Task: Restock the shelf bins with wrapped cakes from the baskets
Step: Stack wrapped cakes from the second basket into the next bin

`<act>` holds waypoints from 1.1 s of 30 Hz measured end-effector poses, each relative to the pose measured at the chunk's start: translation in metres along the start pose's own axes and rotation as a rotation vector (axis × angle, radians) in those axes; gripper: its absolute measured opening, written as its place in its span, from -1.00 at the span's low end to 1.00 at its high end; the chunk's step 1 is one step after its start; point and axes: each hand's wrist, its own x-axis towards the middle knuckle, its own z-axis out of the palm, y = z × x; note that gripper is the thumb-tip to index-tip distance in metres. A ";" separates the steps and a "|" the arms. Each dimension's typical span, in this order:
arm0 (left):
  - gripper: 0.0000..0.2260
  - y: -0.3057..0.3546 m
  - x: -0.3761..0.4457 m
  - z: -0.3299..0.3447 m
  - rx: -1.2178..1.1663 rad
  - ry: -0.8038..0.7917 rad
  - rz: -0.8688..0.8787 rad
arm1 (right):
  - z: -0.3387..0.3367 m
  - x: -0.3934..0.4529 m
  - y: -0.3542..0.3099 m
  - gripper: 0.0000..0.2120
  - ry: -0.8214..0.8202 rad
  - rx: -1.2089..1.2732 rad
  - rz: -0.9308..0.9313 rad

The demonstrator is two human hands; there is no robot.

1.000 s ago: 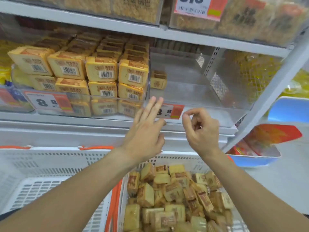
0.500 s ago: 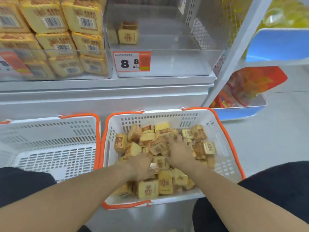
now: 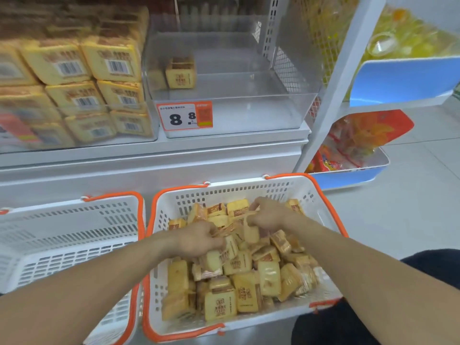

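A white basket with an orange rim (image 3: 321, 215) stands on the floor before me, heaped with several small wrapped cakes (image 3: 239, 290). My left hand (image 3: 199, 241) is down in the heap, fingers curled round wrapped cakes. My right hand (image 3: 270, 214) is beside it, a little farther back, gripping cakes too. Above, the clear shelf bin (image 3: 249, 113) with an 8.8 price tag (image 3: 185, 117) holds a single wrapped cake (image 3: 180, 73) at its back left.
A second white basket (image 3: 69, 242) with nothing visible in it stands to the left. The left shelf bin (image 3: 82, 90) is packed with larger yellow cake packs. A white shelf post (image 3: 333, 100) and blue trays with bagged goods (image 3: 361, 143) stand at the right. Grey floor lies beyond.
My hands dropped from the shelf bin's front into the right basket. They now sit higher in the heap with fingers curled round cakes. My view has tilted down towards the baskets.
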 end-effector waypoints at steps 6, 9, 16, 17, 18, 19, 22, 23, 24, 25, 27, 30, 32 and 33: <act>-0.69 0.033 -0.061 -0.057 -0.666 -0.088 0.059 | -0.090 -0.040 -0.058 -0.80 -0.114 0.349 -0.162; -0.62 0.042 -0.077 -0.073 -0.893 -0.145 0.090 | -0.105 -0.064 -0.062 -0.82 -0.180 0.558 -0.212; -0.54 0.051 -0.072 -0.074 -1.062 0.146 0.115 | -0.091 -0.071 -0.063 -0.51 -0.181 1.229 -0.073; -0.54 0.052 -0.069 -0.072 -1.085 0.209 0.101 | -0.086 -0.073 -0.067 -0.49 -0.192 1.328 -0.036; -0.57 0.053 -0.066 -0.071 -1.115 0.275 0.077 | -0.080 -0.073 -0.069 -0.49 -0.182 1.401 -0.001; -0.61 0.054 -0.063 -0.069 -1.147 0.338 0.053 | -0.074 -0.073 -0.072 -0.50 -0.164 1.452 0.020; -0.64 0.060 -0.053 -0.065 -1.249 0.444 0.022 | -0.061 -0.072 -0.078 -0.53 -0.174 1.521 -0.003; -0.61 0.062 -0.051 -0.064 -1.276 0.459 0.023 | -0.060 -0.072 -0.080 -0.54 -0.182 1.519 -0.019; -0.58 0.063 -0.049 -0.065 -1.295 0.471 0.026 | -0.061 -0.071 -0.082 -0.55 -0.173 1.500 -0.023; -0.53 0.064 -0.047 -0.066 -1.310 0.483 0.032 | -0.063 -0.071 -0.083 -0.57 -0.147 1.464 -0.022; -0.45 0.066 -0.046 -0.069 -1.327 0.500 0.047 | -0.070 -0.072 -0.084 -0.61 -0.050 1.372 -0.041; -0.48 0.065 -0.045 -0.070 -1.326 0.499 0.044 | -0.079 -0.072 -0.081 -0.49 0.030 1.176 -0.128; -0.56 0.066 -0.045 -0.068 -1.319 0.489 0.028 | -0.083 -0.070 -0.076 -0.39 -0.038 1.125 -0.181; -0.58 0.066 -0.045 -0.067 -1.314 0.479 0.025 | -0.085 -0.070 -0.073 -0.38 -0.121 1.124 -0.213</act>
